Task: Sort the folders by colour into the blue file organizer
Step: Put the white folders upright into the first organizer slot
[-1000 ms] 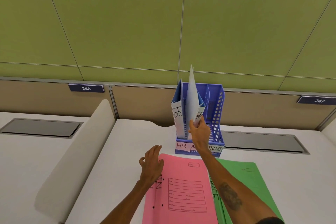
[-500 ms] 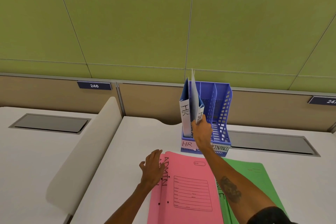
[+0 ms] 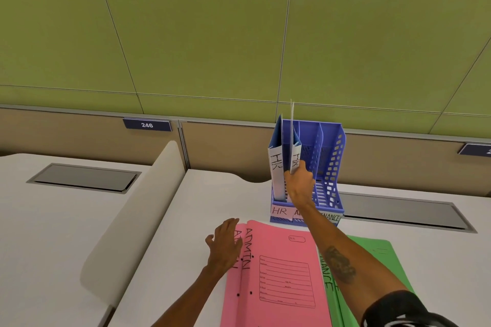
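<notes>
While upright, blue folder against right fingers.

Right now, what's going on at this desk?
A person is filing folders. The right hand holds a blue folder upright in the left slot of the organizer, beside a second blue folder already there. The left hand rests on the pink folders on the desk; green folders lie beside them, not yet filed.

The white desk carries a blue file organizer standing upright at its far side. Nearer, pink folders lie flat, with green folders just beside them on the right. A grey panel sits flush at far right.
</notes>
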### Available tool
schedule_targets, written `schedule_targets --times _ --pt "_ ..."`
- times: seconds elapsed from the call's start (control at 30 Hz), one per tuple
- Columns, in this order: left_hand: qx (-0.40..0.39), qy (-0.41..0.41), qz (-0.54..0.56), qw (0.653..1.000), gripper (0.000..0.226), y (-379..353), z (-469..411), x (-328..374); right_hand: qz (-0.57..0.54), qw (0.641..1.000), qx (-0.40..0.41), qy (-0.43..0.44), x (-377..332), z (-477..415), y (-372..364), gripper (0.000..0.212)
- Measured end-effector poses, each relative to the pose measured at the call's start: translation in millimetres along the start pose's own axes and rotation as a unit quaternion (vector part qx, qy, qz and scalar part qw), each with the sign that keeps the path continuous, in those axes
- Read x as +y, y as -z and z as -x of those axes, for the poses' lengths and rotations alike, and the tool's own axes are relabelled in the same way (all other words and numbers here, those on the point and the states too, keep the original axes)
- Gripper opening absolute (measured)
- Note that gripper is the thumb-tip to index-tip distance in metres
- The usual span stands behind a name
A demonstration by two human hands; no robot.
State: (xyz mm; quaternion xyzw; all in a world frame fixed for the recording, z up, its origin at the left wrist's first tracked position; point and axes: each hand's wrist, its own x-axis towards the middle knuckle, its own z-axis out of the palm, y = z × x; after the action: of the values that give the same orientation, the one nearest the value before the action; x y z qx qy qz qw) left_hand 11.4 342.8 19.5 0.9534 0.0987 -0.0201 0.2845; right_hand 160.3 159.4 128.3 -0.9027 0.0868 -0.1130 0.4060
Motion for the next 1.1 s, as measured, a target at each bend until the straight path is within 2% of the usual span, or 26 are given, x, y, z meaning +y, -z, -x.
schedule_targets --times 0.33,0.6,0.73,0.8,1.0,1.1 --pt "-0.003 -0.004 -0.011 1.0 0.054 3 -2 -3 -0.022 0.995 -0.096 -0.023 25 7 -11 0.041" --pt "-0.005 -0.002 -0.006 1.0 0.053 -4 3 4 -0.038 0.996 -0.078 0.013 41 30 0 0.048" --pt "-0.003 -0.005 -0.002 1.0 0.053 -7 14 10 -0.043 0.998 -0.054 0.012 55 48 5 0.055" --pt "-0.001 0.004 0.008 1.0 0.053 -10 21 14 -0.043 0.997 -0.07 0.001 70 61 4 0.06" --pt "-0.01 0.076 -0.003 0.997 0.05 -36 42 8 0.024 0.99 -0.133 -0.045 138 119 -10 0.065" --pt "-0.014 0.086 -0.034 0.996 0.048 -46 55 9 0.06 0.981 -0.172 -0.062 160 150 -12 0.066"
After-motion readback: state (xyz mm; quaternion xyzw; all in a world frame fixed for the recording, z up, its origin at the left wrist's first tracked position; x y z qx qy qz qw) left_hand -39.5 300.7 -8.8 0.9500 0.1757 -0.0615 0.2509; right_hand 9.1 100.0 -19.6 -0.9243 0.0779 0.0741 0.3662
